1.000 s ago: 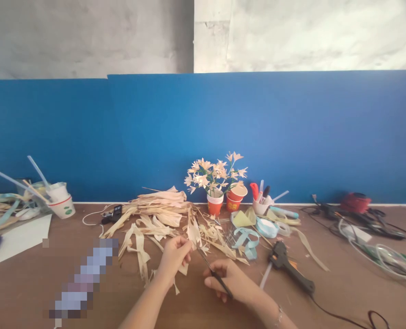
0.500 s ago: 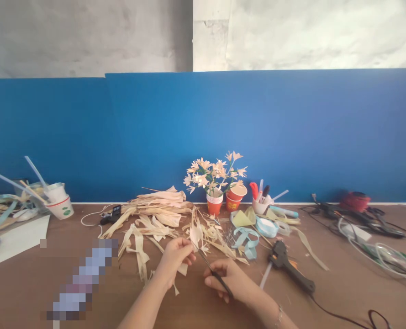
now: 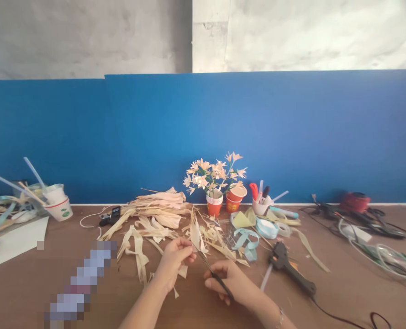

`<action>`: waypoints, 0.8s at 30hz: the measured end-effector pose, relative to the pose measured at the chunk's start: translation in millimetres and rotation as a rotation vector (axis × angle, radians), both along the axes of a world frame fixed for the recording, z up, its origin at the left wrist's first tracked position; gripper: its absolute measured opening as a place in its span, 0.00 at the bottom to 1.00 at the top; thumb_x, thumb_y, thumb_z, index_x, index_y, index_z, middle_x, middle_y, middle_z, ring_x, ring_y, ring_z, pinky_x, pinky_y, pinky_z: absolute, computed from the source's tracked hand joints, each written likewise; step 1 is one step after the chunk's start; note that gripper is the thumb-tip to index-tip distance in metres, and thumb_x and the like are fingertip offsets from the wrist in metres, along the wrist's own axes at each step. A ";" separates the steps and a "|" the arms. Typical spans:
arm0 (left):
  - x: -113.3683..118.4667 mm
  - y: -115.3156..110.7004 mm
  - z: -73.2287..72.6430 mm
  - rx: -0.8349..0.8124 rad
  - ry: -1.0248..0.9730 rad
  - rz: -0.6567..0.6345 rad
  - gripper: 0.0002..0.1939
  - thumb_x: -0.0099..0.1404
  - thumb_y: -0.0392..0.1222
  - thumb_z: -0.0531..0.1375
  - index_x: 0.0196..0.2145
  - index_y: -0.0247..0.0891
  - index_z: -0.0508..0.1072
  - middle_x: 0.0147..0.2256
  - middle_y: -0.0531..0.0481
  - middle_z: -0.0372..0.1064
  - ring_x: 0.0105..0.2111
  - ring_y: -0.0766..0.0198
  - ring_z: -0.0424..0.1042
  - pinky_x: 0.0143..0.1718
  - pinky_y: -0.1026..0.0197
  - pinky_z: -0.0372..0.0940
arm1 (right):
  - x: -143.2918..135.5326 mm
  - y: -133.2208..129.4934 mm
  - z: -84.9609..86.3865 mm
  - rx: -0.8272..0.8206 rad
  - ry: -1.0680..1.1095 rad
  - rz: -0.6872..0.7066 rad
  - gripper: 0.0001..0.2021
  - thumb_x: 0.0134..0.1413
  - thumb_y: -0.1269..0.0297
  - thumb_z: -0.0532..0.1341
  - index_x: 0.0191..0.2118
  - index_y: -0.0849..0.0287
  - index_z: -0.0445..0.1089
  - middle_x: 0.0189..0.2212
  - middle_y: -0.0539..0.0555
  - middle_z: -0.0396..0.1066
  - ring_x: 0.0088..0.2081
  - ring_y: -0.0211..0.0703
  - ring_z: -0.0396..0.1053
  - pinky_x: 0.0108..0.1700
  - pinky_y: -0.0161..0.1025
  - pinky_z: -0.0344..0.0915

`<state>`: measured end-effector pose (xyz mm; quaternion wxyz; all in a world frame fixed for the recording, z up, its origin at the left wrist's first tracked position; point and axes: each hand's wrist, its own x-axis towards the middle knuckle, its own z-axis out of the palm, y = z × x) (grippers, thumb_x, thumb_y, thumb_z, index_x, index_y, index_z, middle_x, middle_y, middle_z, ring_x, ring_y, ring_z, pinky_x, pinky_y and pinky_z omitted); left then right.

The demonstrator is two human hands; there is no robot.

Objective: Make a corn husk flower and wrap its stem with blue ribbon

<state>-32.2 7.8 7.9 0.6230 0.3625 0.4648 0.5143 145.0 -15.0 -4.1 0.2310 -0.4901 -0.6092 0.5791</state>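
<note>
Between the thumb and fingers of my left hand (image 3: 178, 260) is a pale piece of dried husk (image 3: 196, 232), held upright over the table. My right hand (image 3: 232, 281) is closed around dark-handled scissors (image 3: 219, 281), whose thin blades point up and left. The blade tips reach the lower end of the husk piece, close to my left fingertips. Whether the blades are parted is too fine to see. Behind my hands lies a heap of dried husks (image 3: 161, 208), with loose strips and scraps spread around it.
Pale artificial flowers (image 3: 209, 173) stand in a paper cup (image 3: 214, 204) at the back. Right of my hands lie a blue ribbon (image 3: 247, 242) and a black glue gun (image 3: 290, 269) with its cord. Cables (image 3: 384, 256) fill the far right; a cup (image 3: 60, 209) stands left.
Both hands stay nearly in place. The husk piece has turned slightly and looks narrower at the scissors' tips. The view has shifted very slightly.
</note>
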 end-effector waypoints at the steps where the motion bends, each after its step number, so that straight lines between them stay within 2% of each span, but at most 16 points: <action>1: 0.1 0.1 -0.5 -0.001 -0.010 0.001 0.11 0.44 0.37 0.65 0.25 0.35 0.67 0.20 0.56 0.67 0.21 0.71 0.68 0.23 0.70 0.60 | 0.0 -0.3 0.3 -0.002 0.000 -0.004 0.14 0.41 0.58 0.64 0.32 0.63 0.70 0.11 0.41 0.58 0.12 0.27 0.53 0.13 0.25 0.51; 13: 2.1 -1.7 1.0 0.019 -0.037 0.030 0.13 0.43 0.38 0.67 0.26 0.35 0.68 0.21 0.55 0.68 0.21 0.70 0.68 0.23 0.69 0.61 | 3.1 2.6 -8.1 0.052 0.031 0.007 0.13 0.43 0.56 0.64 0.30 0.63 0.71 0.10 0.41 0.57 0.11 0.27 0.51 0.12 0.26 0.46; 24: 5.0 -2.5 -0.2 0.039 -0.118 0.043 0.17 0.42 0.40 0.68 0.29 0.36 0.66 0.22 0.56 0.68 0.22 0.71 0.68 0.24 0.70 0.62 | 1.3 0.8 -1.2 0.059 0.021 -0.013 0.14 0.41 0.56 0.65 0.28 0.63 0.70 0.11 0.41 0.56 0.12 0.27 0.51 0.13 0.26 0.47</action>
